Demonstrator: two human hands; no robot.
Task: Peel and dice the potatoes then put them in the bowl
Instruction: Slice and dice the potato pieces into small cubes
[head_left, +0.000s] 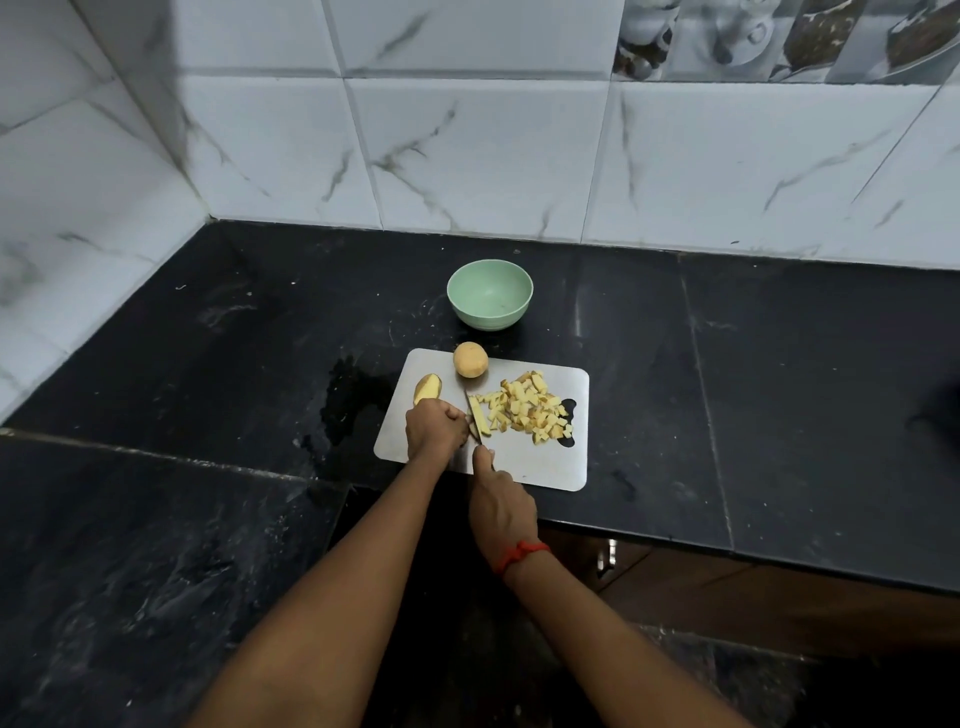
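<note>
1. Right hand enters from 6 o'clock and is wrapped tight round the handle of a knife, forefinger stretched forward toward the blade. A red thread circles this wrist.
2. The thin blade points toward 12 o'clock and stands on edge, its tip end down among the potato strips on a grey cutting board.
3. Left hand sits at 9 o'clock of the blade, just beside it. Its fingers are curled down over the near end of the potato strips, pinning them to the board.
4. At 3 o'clock of the blade lies a loose pile of diced potato — pale yellow cubes spread over the board's right half, reaching its handle cut-out.
5. A cut potato half lies at the board's 10 o'clock, just beyond the left hand's knuckles.
6. A whole round potato rests on the board's far edge at about 11 o'clock; whether it is peeled cannot be told.
7. A pale green bowl stands on the black stone bench at 12 o'clock, just past the board — no potato shows inside it.
8. A wet patch darkens the bench at the board's 9 o'clock.
9. White marbled wall tiles rise behind the bench.
</note>
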